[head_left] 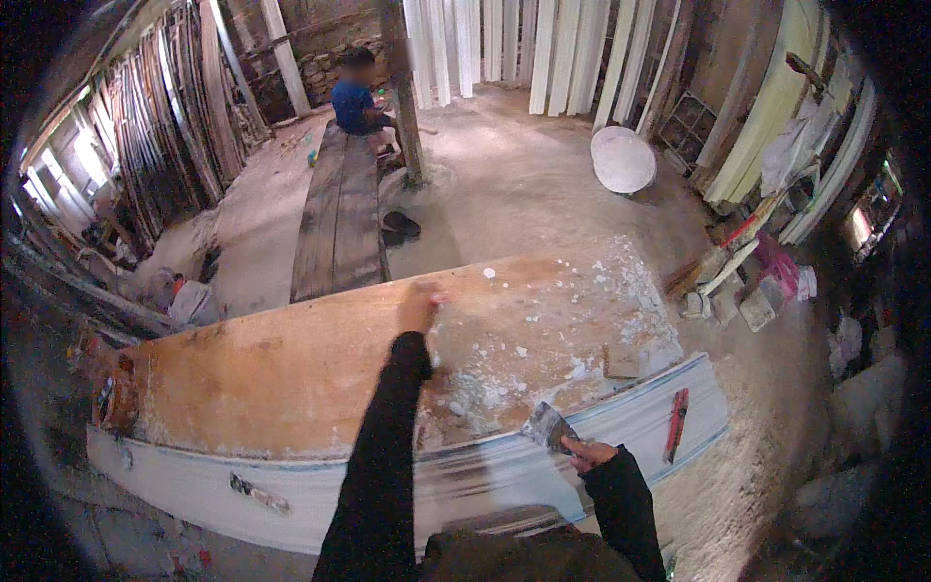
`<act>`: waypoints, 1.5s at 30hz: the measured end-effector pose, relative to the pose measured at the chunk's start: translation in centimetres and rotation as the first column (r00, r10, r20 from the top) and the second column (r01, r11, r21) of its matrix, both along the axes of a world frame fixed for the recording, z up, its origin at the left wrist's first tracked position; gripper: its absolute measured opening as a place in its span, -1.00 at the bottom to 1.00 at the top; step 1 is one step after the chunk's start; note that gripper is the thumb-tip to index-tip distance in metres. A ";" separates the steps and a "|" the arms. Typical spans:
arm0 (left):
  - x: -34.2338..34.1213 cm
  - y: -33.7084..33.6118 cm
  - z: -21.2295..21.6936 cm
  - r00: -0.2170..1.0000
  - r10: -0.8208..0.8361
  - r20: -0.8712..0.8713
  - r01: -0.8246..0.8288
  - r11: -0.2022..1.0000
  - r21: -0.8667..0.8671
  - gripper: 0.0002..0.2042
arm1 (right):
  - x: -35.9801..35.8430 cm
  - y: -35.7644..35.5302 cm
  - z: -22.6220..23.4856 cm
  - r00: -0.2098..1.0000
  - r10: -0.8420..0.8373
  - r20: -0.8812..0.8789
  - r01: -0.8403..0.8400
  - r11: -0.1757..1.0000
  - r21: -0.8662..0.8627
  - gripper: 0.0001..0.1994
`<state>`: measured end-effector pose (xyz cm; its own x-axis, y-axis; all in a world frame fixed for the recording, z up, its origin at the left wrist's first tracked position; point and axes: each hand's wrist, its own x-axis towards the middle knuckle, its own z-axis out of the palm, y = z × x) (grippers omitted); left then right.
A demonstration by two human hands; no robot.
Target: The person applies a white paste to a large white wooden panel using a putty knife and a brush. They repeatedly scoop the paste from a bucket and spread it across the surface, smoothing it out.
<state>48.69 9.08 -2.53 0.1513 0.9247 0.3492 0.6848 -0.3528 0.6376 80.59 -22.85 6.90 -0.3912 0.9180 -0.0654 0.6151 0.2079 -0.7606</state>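
Note:
My right hand (588, 452) grips a putty knife (547, 425) whose wide metal blade rests on a long white-coated plank (291, 490) lying along the near edge of a wooden worktable (291, 373). My left hand (419, 308) reaches out over the tabletop, blurred, with something small and red at its fingertips; I cannot tell what it is. Both arms wear black sleeves. White putty crumbs (504, 383) are scattered over the right half of the table.
A red-handled tool (676, 424) lies on the plank's right end, a small wood block (623, 362) nearby. A seated person in a blue shirt (355, 102) works at the back beside long dark planks (339, 213). White boards lean on the walls; a round white disc (623, 159) stands on the floor.

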 end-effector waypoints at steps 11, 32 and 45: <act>5.7 -11.6 6.6 0.701 0.107 0.705 -0.156 0.988 0.005 -0.86 | 2.0 5.4 -1.1 0.979 0.097 0.180 -0.114 0.990 0.082 -0.55; -9.0 -27.3 3.9 0.248 0.588 0.770 -0.596 0.719 -0.357 -0.92 | -17.9 22.3 -4.9 0.925 -0.061 0.374 -0.051 0.958 0.283 -0.60; -9.6 -27.7 3.4 0.368 0.590 0.719 -0.616 0.734 -0.287 -0.89 | -20.1 26.0 -3.8 0.899 -0.097 0.427 -0.012 0.969 0.247 -0.61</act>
<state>39.10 -18.58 0.88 -0.7571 0.6501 0.0643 0.0249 -0.0697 0.9973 60.48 3.11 3.08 -0.3344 0.9424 0.0029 0.8835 0.3145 -0.3472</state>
